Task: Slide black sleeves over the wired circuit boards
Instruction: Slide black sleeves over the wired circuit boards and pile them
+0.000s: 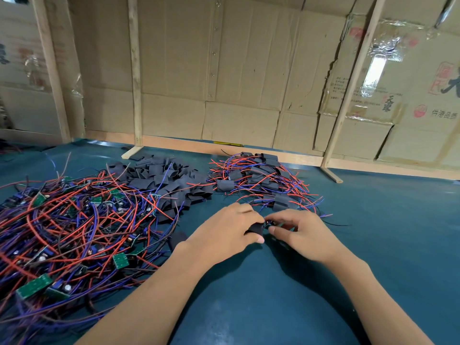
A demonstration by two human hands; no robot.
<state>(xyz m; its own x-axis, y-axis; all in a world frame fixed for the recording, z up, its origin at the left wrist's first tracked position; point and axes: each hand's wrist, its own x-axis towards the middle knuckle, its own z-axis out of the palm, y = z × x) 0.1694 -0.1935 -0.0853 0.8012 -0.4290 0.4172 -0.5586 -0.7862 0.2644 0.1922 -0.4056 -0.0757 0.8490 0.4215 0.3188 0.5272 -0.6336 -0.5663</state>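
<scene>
Here, on bare counter [373, 245] between piles, my left hand [224, 232] grips a sleeve [256, 229]; my right hand [298, 232] pinches a board [270, 224] at its mouth.

A makeshift electronics assembly workshop: a green-matted tabletop [373, 245] heaped with wired circuit boards [74, 232], loose black sleeves [169, 180] and sleeved boards [263, 180], walled by flattened cardboard [224, 70] on wooden battens [135, 75].

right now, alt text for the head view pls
Two hands meet over a teal table: the left hand holds a black sleeve, the right hand feeds a wired board into it, between piles of boards, sleeves and finished pieces.
</scene>
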